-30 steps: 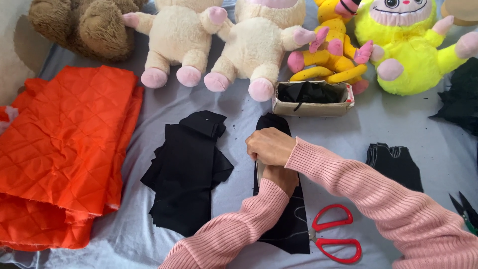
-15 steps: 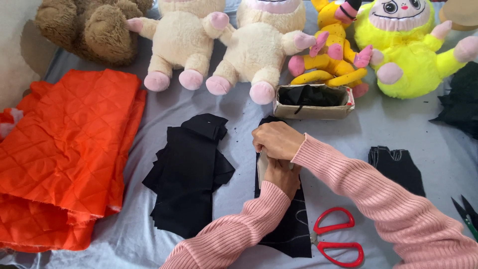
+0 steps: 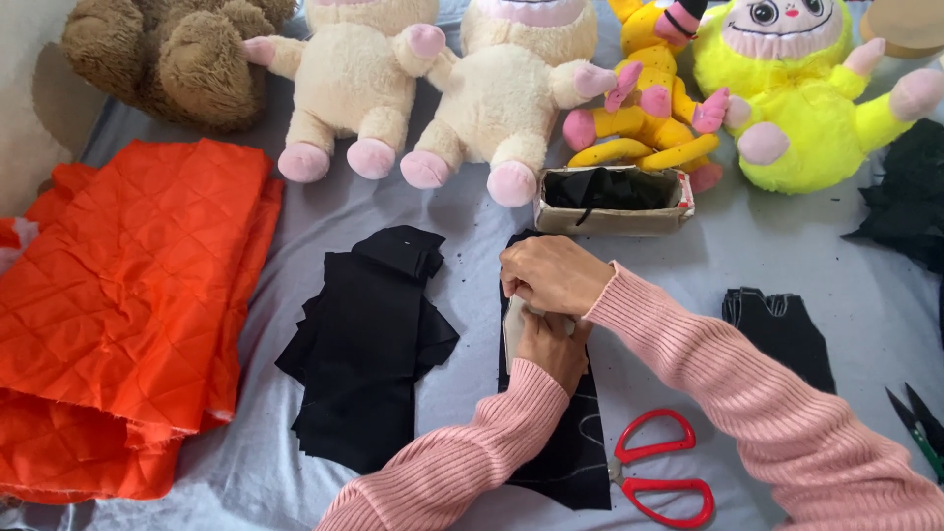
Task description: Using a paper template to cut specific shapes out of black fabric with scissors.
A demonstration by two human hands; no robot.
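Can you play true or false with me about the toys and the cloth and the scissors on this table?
1. The scissors have red handles. True.
2. The quilted fabric on the left side is blue. False: it is orange.
3. Both hands, the left hand and the right hand, are on the black cloth piece with a pale shape. True.
4. One hand is holding the scissors. False: they lie alone beside the black cloth piece.
5. The small box has black pieces inside. True.
6. The brown plush toy sits beside the yellow ones. False: it is at the far left end.
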